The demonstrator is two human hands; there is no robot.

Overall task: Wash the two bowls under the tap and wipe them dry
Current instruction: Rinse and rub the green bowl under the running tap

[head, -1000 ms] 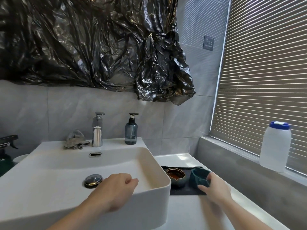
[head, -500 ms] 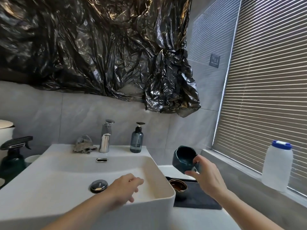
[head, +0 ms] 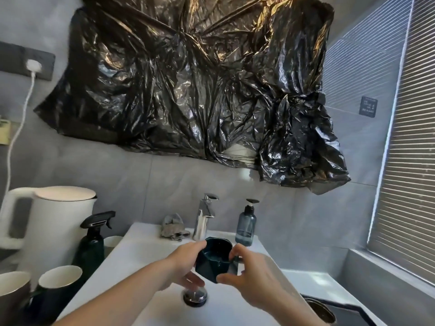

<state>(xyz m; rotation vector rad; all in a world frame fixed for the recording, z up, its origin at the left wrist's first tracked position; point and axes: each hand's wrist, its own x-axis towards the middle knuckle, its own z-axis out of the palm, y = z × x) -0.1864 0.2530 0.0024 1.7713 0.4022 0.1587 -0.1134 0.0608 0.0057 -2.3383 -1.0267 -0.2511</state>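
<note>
Over the white basin (head: 141, 300) both my hands hold a dark teal faceted bowl (head: 213, 260), tilted with its mouth toward the wall. My left hand (head: 182, 267) grips its left side and rim. My right hand (head: 247, 276) pinches its right side and lower edge. The chrome tap (head: 203, 218) stands just behind the bowl; no water shows. A second, metal bowl (head: 321, 312) with a brown inside sits on a dark mat at the lower right, partly behind my right forearm. A grey cloth (head: 173, 228) lies crumpled on the basin's back ledge, left of the tap.
A blue soap pump bottle (head: 246, 225) stands right of the tap. Left of the basin are a white kettle (head: 51, 222), a dark spray bottle (head: 93, 238) and two mugs (head: 58, 288). The chrome drain plug (head: 195, 296) sits below the bowl. Black plastic sheeting (head: 200, 90) hangs on the wall; blinds cover the right window.
My right hand has carried the teal bowl from above the mat leftward over the basin. My left hand rose from the basin's front and took hold of it. The view swung left.
</note>
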